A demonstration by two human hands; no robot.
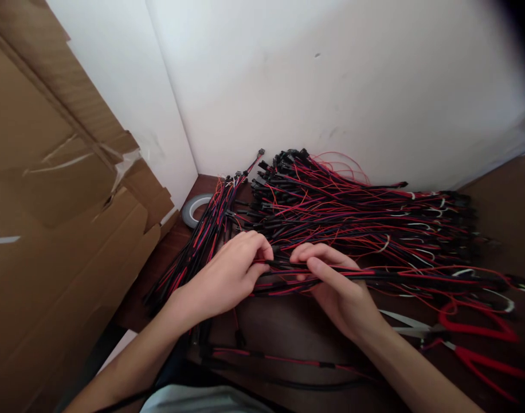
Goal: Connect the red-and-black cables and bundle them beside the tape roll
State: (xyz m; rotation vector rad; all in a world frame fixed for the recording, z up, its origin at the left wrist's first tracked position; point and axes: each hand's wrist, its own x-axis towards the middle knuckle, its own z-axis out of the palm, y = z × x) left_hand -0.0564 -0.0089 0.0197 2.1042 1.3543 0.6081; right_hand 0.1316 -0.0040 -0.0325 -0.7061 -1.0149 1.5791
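Observation:
A wire harness (288, 265) of red and black strands stretches between my two hands above the dark table. The fingers of my left hand (239, 267) pinch it near its left part. My right hand (333, 281) grips the same strands a little to the right, thumb and fingers closed round them. From there the harness runs on to the right. Right behind my hands lies a big pile of similar wire harnesses (322, 201) with black connectors at the left ends and white ties toward the right. What sits between my left fingertips is partly hidden.
Left of the pile lies another bundle of wires (202, 241), beside a roll of grey tape (188, 212). Open scissors (434, 330) with red handles lie at the right. A loose cable (288, 360) crosses the table near me. A cardboard box (65, 189) stands left; a white wall (331, 86) rises behind.

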